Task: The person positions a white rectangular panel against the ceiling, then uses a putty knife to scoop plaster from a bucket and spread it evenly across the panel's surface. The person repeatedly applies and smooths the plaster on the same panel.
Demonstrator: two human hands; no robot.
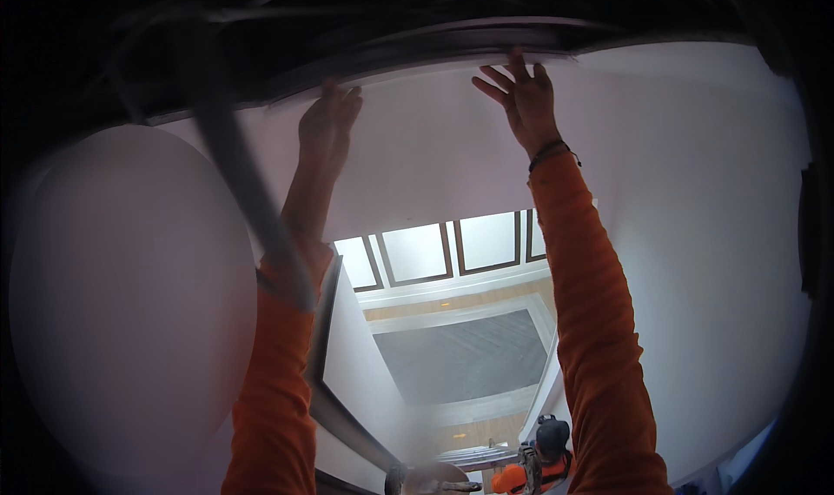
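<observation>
At eleven o'clock, the left hand (326,130) is half-curled and blurred, its hold unclear; at one, the right hand (528,106) is spread, nothing visibly gripped. The dark strip (417,50) at twelve is apparently being reached for; careful finger placement seems needed.

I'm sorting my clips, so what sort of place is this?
Probably inside a building, perhaps a work site, seen from high up: there are dark-framed panels, a grey floor far below, and another person in orange.
</observation>
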